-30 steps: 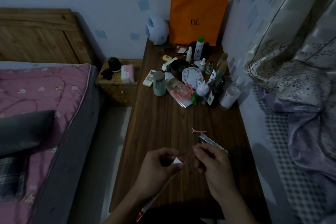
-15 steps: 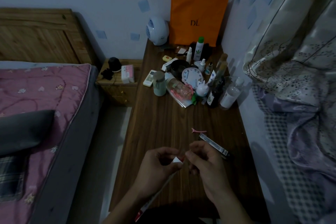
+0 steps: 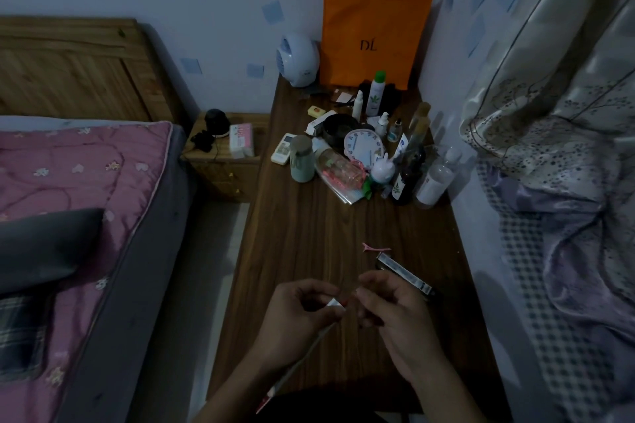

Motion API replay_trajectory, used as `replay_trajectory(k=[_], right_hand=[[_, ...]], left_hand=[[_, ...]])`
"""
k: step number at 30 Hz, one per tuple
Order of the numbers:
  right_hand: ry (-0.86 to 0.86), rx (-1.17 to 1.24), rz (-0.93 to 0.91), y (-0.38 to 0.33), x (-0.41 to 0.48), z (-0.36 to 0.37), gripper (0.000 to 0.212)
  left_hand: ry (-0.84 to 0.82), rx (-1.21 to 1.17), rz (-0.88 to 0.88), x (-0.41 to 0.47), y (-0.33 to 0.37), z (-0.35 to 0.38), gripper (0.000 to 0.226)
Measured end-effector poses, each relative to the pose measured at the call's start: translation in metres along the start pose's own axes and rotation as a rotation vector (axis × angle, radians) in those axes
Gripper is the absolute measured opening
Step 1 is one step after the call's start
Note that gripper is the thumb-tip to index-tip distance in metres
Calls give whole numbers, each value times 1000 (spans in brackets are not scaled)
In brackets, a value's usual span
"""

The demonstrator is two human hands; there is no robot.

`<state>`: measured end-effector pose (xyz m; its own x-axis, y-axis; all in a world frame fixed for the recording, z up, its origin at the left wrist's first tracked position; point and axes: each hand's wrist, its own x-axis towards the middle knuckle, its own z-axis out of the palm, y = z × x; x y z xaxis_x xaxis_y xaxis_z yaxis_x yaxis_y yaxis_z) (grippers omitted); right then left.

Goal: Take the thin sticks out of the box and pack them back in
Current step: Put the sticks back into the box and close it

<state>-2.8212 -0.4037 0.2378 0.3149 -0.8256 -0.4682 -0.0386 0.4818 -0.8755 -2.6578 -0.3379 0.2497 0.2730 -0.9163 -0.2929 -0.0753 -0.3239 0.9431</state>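
Left hand point(image 3: 299, 312) holds the long box point(image 3: 302, 359); right hand point(image 3: 388, 306), at its 3 o'clock, pinches sticks point(image 3: 347, 300) at the mouth. Likely next: a straight push.

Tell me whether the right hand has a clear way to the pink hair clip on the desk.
Probably yes: the pink hair clip lies on bare wood just beyond the right hand, nothing between, though its fingers look busy at the box.

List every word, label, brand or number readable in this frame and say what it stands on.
"DL" on the orange bag against the wall.
Clock face: numerals too blurred to read.
Bottles and tissue pack: print too small to read.
Long box in the left hand: print unreadable.
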Motion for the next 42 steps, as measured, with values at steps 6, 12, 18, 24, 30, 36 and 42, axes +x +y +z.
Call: replay_trajectory(k=[6, 12, 18, 24, 30, 36, 42], right_hand=[[-39, 2, 8, 5, 3, -1, 18], [3, 43, 88, 28, 23, -17, 12], [158, -677, 261, 120, 79, -33, 17], [142, -1120, 143, 175, 106, -31, 37], [40, -1491, -69, 175, 112, -30, 14], [20, -1473, -49, 175, 107, -35, 13], [70, -925, 211, 138, 105, -34, 23]], left_hand=[[6, -9, -18, 0, -4, 1, 24], [36, -42, -29, 3, -9, -1, 28], [37, -44, -105, 6, -18, -3, 26], [74, -23, -172, 9, -30, -4, 18], [78, 47, -150, 10, -31, -7, 24], [82, 28, -133, 12, -25, -7, 20], [54, -9, -130, 10, -15, -8, 20]])
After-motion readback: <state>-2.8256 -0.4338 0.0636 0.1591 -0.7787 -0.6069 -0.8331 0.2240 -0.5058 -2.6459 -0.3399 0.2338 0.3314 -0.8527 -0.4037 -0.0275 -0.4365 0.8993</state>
